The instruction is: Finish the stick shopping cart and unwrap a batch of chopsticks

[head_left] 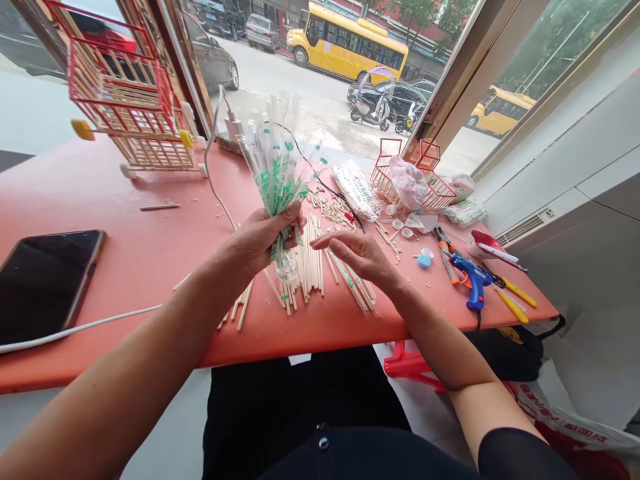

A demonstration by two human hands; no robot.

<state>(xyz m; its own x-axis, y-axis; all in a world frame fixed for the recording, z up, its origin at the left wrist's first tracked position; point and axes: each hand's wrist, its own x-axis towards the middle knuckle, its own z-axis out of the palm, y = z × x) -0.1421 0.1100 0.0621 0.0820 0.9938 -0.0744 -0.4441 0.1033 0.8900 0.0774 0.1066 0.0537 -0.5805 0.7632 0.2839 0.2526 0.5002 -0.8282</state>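
Note:
My left hand (275,233) is closed round a bunch of clear plastic wrappers (277,167) with green print, which fan out above the fist. Their lower ends hang beneath it over the sticks. My right hand (357,257) hovers just to the right, fingers stretched out, holding nothing. Below both hands lie many loose wooden sticks (313,267). A few wrapped sticks (353,283) with green-printed sleeves rest under the right hand. Some shorter stick pieces (330,205) are heaped behind.
A red-and-wood stick cart (130,100) stands at the back left, a phone (45,280) in front. A white cable (100,327) crosses the left side. To the right are a blue glue gun (473,280), pliers (445,253), a small stick model (435,190) and a white packet (356,189).

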